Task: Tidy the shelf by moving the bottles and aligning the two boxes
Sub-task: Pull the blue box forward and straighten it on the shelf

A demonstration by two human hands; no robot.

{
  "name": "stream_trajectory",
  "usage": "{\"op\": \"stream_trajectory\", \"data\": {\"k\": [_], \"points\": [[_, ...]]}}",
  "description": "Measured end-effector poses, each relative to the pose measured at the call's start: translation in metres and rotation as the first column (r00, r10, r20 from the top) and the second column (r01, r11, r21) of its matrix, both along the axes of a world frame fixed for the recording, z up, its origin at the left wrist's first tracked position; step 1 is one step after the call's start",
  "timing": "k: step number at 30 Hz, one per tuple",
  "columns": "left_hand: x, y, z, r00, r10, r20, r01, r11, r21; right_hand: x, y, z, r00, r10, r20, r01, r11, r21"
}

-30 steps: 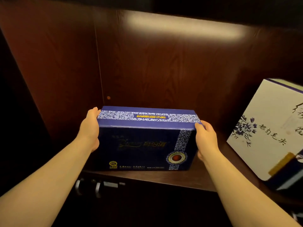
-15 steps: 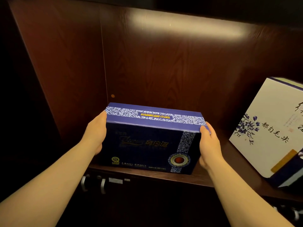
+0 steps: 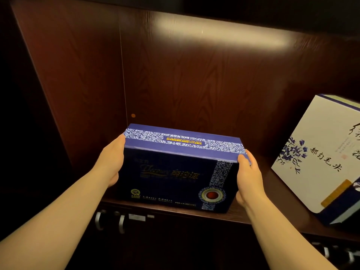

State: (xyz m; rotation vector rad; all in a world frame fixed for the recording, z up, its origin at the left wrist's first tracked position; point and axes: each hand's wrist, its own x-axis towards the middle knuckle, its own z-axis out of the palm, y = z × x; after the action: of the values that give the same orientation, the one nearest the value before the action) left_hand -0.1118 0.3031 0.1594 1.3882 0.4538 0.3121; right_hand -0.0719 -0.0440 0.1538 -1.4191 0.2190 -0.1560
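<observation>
A dark blue box [image 3: 175,172] with white patterned bands stands on the wooden shelf [image 3: 239,213], close to the front edge and near the left wall. My left hand [image 3: 112,164] presses its left end and my right hand [image 3: 248,178] presses its right end, so both hands grip it. A white box [image 3: 323,158] with blue flowers and black writing stands tilted at the right, partly cut off by the frame edge. No bottles are in view.
The dark wooden side panel [image 3: 78,84] closes the shelf on the left and the back panel [image 3: 214,84] lies behind the blue box. Below the shelf are cabinet doors with metal handles [image 3: 120,223]. Bare shelf lies between the two boxes.
The blue box has turned slightly between my hands, its right end coming nearer to me. The view has shifted a little to the left, so everything sits further right in frame.
</observation>
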Motion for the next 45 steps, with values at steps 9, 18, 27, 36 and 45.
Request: {"op": "stream_trajectory", "data": {"k": [9, 18, 27, 36, 45], "points": [[-0.001, 0.006, -0.004, 1.0, -0.012, -0.009, 0.012, 1.0, 0.022, -0.004, -0.001, -0.007, 0.999, 0.006, 0.035, -0.005, 1.0, -0.007], [0.0, 0.013, -0.007, 1.0, -0.005, 0.003, 0.005, 0.999, 0.04, -0.006, 0.002, -0.009, 0.999, -0.003, 0.052, 0.003, 1.0, -0.003], [-0.01, 0.011, -0.005, 1.0, 0.019, 0.0, -0.019, 0.999, 0.026, -0.003, -0.006, -0.009, 0.997, 0.066, 0.04, -0.065, 0.998, -0.021], [-0.033, 0.024, -0.028, 0.978, -0.203, 0.051, 0.203, 0.979, -0.002, -0.015, -0.002, -0.023, 0.993, 0.118, 0.013, -0.119, 0.993, 0.029], [-0.034, 0.049, -0.017, 0.926, -0.377, 0.032, 0.377, 0.917, -0.13, -0.016, 0.002, -0.022, 0.992, 0.122, -0.011, -0.123, 0.992, -0.009]]}}
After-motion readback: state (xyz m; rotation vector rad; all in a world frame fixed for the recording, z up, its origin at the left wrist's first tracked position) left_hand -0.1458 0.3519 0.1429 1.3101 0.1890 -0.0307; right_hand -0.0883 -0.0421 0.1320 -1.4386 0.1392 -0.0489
